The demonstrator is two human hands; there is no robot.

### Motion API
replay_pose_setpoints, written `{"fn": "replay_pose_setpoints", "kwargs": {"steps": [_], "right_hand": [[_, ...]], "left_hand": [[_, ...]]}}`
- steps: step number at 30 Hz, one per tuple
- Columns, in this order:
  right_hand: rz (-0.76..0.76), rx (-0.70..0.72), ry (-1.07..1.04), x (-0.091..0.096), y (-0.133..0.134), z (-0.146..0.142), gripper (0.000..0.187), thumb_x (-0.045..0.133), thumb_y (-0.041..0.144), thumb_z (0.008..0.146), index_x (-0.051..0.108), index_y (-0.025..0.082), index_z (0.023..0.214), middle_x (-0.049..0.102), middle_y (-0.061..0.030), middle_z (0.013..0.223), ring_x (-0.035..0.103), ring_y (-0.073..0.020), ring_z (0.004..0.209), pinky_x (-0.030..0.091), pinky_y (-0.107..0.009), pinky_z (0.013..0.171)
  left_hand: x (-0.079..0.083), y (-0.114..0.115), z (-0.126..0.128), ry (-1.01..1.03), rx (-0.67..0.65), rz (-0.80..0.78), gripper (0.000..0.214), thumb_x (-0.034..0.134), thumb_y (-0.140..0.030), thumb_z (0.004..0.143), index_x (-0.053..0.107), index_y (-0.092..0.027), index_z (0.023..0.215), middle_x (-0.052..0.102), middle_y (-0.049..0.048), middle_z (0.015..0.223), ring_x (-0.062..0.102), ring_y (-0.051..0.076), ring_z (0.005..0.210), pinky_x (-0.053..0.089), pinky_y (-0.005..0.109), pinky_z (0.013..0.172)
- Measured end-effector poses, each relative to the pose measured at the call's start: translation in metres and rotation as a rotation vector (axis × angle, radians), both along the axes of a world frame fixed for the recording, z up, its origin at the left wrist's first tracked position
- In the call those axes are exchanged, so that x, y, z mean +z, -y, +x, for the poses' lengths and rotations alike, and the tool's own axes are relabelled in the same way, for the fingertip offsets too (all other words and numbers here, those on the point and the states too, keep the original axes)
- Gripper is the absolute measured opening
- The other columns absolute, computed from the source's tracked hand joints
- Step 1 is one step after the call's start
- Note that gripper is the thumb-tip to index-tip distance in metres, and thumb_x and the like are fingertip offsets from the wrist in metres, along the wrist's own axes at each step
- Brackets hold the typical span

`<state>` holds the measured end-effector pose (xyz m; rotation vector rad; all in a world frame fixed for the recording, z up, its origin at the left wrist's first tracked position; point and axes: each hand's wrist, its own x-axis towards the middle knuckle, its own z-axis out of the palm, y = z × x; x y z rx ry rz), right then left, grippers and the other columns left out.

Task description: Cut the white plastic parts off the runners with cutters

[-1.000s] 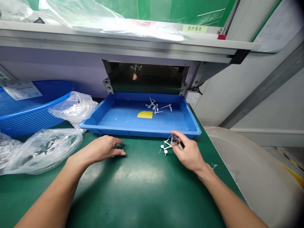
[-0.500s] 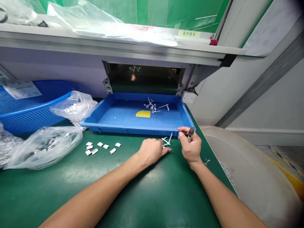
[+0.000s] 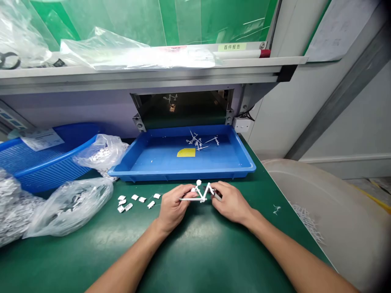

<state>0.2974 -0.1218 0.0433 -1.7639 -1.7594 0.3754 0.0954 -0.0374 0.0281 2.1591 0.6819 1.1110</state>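
My left hand (image 3: 174,205) grips a white plastic moulded sprue (image 3: 202,198) by its left side, fingers pinched. The sprue has a long straight runner, angled branches and a small round piece at its top. Close against its right end, my right hand (image 3: 231,202) is closed round a small dark and grey hand tool (image 3: 216,195), mostly hidden by the fingers. Whether the tool touches the sprue I cannot tell. Left of my hands, several small white plastic pieces (image 3: 142,200) lie on the green table (image 3: 183,260).
A blue tray (image 3: 183,175) ahead holds more white sprues (image 3: 195,140) and a yellow label (image 3: 186,152), below a conveyor opening (image 3: 183,112). Clear bags (image 3: 73,207) of white pieces and a blue basket (image 3: 55,167) stand left. At the right edge is a large bin (image 3: 336,203) with sprue scraps.
My left hand has lifted the sprue off the table and turned it. My right hand has moved left with the tool, up to the sprue. The camera view has tilted slightly.
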Motion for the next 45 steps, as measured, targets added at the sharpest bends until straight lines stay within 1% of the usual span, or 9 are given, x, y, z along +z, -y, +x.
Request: {"fn": "replay_pose_setpoints", "kwargs": {"steps": [8,17,23,27,31,34,37,41,45], "right_hand": [[0.048,0.091,0.043,0.0,0.005,-0.013,0.028,0.055,0.012,0.078,0.061,0.022,0.103,0.063,-0.002,0.097,0.056,-0.0191,0.089,0.043,-0.033,0.084],[0.044,0.114,0.106,-0.003,0.005,-0.011,0.031,0.057,0.013,0.08,0.06,0.024,0.109,0.063,-0.0019,0.098,0.055,-0.0197,0.088,0.043,-0.033,0.082],[-0.047,0.115,0.136,-0.007,0.004,-0.008,0.018,0.053,0.015,0.085,0.063,0.023,0.099,0.063,-0.0013,0.086,0.057,-0.0173,0.08,0.042,-0.028,0.074],[-0.145,0.065,0.121,-0.011,0.0,-0.002,0.015,0.053,0.019,0.086,0.064,0.025,0.094,0.066,0.0003,0.084,0.06,-0.0163,0.076,0.039,-0.025,0.068],[-0.17,-0.093,0.14,-0.008,-0.006,0.015,0.015,0.05,0.021,0.087,0.064,0.024,0.09,0.067,0.001,0.08,0.06,-0.0154,0.071,0.035,-0.024,0.062],[-0.155,-0.189,0.182,-0.005,-0.007,0.032,0.013,0.051,0.023,0.086,0.064,0.023,0.09,0.067,0.001,0.082,0.06,-0.0153,0.074,0.035,-0.024,0.064],[-0.16,-0.191,0.248,-0.007,-0.006,0.043,0.019,0.052,0.023,0.085,0.064,0.024,0.1,0.067,-0.0002,0.093,0.061,-0.0171,0.085,0.037,-0.025,0.071],[-0.209,-0.129,0.364,-0.016,-0.003,0.044,0.029,0.053,0.025,0.084,0.063,0.025,0.11,0.067,-0.0024,0.103,0.061,-0.0215,0.094,0.039,-0.028,0.075],[-0.258,-0.113,0.374,-0.022,-0.001,0.043,0.031,0.049,0.029,0.086,0.063,0.026,0.113,0.066,-0.0039,0.108,0.062,-0.0231,0.095,0.042,-0.03,0.074]], "left_hand": [[-0.007,0.003,0.003,-0.007,-0.066,0.051,0.024,0.051,-0.036,0.098,0.068,-0.019,0.099,0.07,0.0043,0.087,0.064,0.015,0.077,0.049,0.024,0.074],[-0.008,0.004,0.005,-0.021,-0.093,0.088,0.023,0.05,-0.033,0.099,0.067,-0.017,0.097,0.068,0.0029,0.081,0.061,0.013,0.071,0.046,0.022,0.069],[-0.015,0.002,0.007,-0.028,-0.108,0.107,0.017,0.053,-0.028,0.097,0.066,-0.018,0.102,0.069,0.0025,0.088,0.064,0.013,0.077,0.047,0.021,0.074],[-0.022,-0.003,0.013,-0.133,-0.076,0.039,0.019,0.053,-0.031,0.097,0.067,-0.019,0.1,0.07,0.0026,0.089,0.065,0.015,0.079,0.048,0.023,0.076],[-0.031,-0.008,0.023,-0.15,-0.013,-0.018,0.02,0.053,-0.033,0.096,0.067,-0.019,0.099,0.071,0.0037,0.092,0.065,0.016,0.081,0.05,0.026,0.078],[-0.026,-0.013,0.022,-0.111,0.027,-0.016,0.019,0.055,-0.031,0.095,0.068,-0.02,0.103,0.07,0.0047,0.1,0.065,0.017,0.088,0.05,0.027,0.082],[-0.005,-0.024,0.004,-0.049,0.115,0.044,0.02,0.055,-0.029,0.094,0.068,-0.02,0.106,0.069,0.0054,0.103,0.064,0.018,0.093,0.049,0.027,0.086],[0.024,-0.04,-0.043,0.019,0.376,0.023,0.025,0.057,-0.033,0.093,0.069,-0.02,0.109,0.068,0.005,0.101,0.065,0.016,0.082,0.051,0.025,0.078],[0.031,-0.048,-0.101,-0.002,0.523,-0.063,0.032,0.056,-0.039,0.092,0.066,-0.019,0.115,0.069,0.0047,0.095,0.064,0.015,0.073,0.051,0.023,0.067]]}}
